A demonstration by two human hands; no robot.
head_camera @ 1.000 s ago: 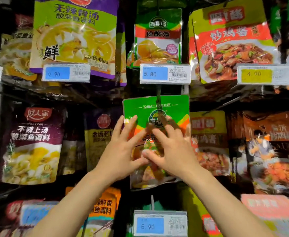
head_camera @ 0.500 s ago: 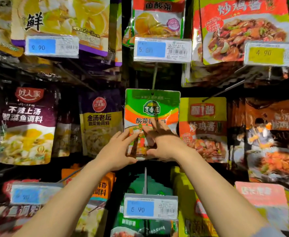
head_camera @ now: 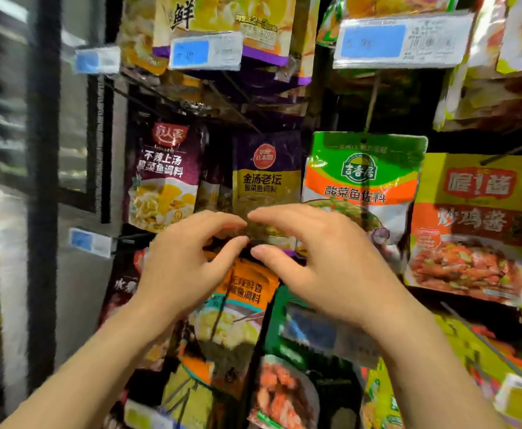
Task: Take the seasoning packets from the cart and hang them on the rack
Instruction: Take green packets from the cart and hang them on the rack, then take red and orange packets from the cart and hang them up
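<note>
While both hands hover mid-frame holding nothing, we note the left hand (head_camera: 185,261) and right hand (head_camera: 324,264) loosely curled, fingertips nearly meeting. Right of centre, the green seasoning packet (head_camera: 363,181) hangs on the rack hook (head_camera: 372,100), beside a yellow-purple packet (head_camera: 267,181).

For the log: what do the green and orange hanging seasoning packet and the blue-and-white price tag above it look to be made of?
The green and orange seasoning packet looks like glossy printed plastic film: light glints off its creased, slightly puffed face. The blue-and-white price tag seems to be a paper label behind a clear plastic holder, judging by its pale sheen; blur leaves that uncertain.
</note>
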